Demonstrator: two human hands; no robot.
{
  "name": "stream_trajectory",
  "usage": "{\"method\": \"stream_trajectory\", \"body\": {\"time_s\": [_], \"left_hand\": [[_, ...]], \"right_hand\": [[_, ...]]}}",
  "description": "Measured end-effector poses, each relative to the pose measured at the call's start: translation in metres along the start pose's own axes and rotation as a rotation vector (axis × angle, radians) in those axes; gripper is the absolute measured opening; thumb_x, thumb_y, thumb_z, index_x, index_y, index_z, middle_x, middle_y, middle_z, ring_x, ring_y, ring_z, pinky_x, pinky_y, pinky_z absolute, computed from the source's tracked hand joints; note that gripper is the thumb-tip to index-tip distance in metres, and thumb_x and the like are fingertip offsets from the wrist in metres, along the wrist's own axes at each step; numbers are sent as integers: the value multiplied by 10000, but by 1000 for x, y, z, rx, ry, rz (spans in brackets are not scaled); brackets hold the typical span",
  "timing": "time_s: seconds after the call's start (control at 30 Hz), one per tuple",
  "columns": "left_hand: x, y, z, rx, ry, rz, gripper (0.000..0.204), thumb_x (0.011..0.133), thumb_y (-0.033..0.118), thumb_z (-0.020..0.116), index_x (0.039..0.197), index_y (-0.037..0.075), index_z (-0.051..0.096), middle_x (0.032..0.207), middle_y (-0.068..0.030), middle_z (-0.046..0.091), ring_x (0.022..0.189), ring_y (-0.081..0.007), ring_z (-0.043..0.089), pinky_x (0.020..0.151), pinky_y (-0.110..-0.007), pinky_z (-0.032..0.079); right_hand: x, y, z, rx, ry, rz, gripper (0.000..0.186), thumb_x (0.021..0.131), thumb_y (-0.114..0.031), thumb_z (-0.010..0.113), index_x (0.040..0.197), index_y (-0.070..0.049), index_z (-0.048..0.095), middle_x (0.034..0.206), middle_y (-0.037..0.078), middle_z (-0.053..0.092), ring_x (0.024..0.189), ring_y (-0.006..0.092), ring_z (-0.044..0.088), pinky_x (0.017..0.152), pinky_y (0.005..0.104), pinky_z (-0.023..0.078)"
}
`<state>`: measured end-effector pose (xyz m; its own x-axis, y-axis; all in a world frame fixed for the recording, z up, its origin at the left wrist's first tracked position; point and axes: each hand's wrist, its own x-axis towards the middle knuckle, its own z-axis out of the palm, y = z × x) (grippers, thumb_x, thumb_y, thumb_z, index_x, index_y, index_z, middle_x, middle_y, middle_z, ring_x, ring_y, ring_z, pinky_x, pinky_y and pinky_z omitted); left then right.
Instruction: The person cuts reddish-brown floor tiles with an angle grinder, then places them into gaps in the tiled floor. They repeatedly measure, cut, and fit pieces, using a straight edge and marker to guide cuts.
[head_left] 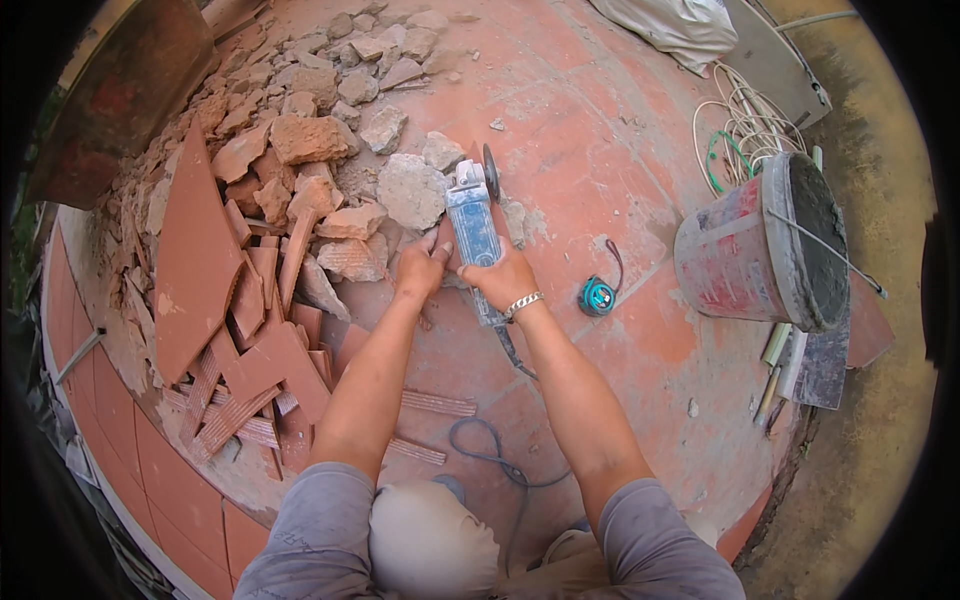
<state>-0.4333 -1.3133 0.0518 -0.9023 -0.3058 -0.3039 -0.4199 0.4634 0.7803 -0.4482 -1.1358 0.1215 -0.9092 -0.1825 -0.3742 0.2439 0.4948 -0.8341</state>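
Note:
My right hand (503, 277) is wrapped round the blue and silver body of an angle grinder (472, 222). The grinder's dark disc (490, 172) stands on edge at its far right end, and a cord trails from its near end. Just left of the tool, my left hand (421, 267) is closed, fingers curled together beside a reddish, tile-coloured surface. What those fingers pinch, if anything, is hidden. A grey concrete chunk (412, 190) lies beyond my left hand. To the right of the grinder, a teal tape measure (596, 296) rests on the dusty red floor.
Broken red tiles (205, 290) are heaped at the left, with rubble (310, 140) behind them. On the right stands a tilted, mortar-smeared bucket (730, 245), near a coiled hose (745, 120) and a white sack (670, 30). The grinder's cord (515, 475) loops across the floor near my knees.

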Motion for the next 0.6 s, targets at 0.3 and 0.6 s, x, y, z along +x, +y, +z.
{"method": "stream_trajectory", "body": {"time_s": [0.3, 0.6], "left_hand": [[1, -2, 3, 75, 41, 27, 502, 968, 270, 683, 1424, 72, 615, 1178, -196, 747, 1040, -261, 729, 923, -359, 533], [-7, 12, -3, 51, 14, -3, 494, 967, 282, 680, 1415, 81, 624, 1188, -207, 741, 1090, -286, 717, 957, -375, 516]], "right_hand": [[-9, 3, -1, -6, -1, -17, 612, 673, -332, 804, 1139, 20, 620, 1056, 242, 730, 993, 382, 720, 871, 436, 561], [-24, 5, -1, -33, 24, -31, 616, 677, -316, 801, 1173, -4, 613, 1110, 238, 717, 1038, 383, 706, 888, 435, 556]]}}
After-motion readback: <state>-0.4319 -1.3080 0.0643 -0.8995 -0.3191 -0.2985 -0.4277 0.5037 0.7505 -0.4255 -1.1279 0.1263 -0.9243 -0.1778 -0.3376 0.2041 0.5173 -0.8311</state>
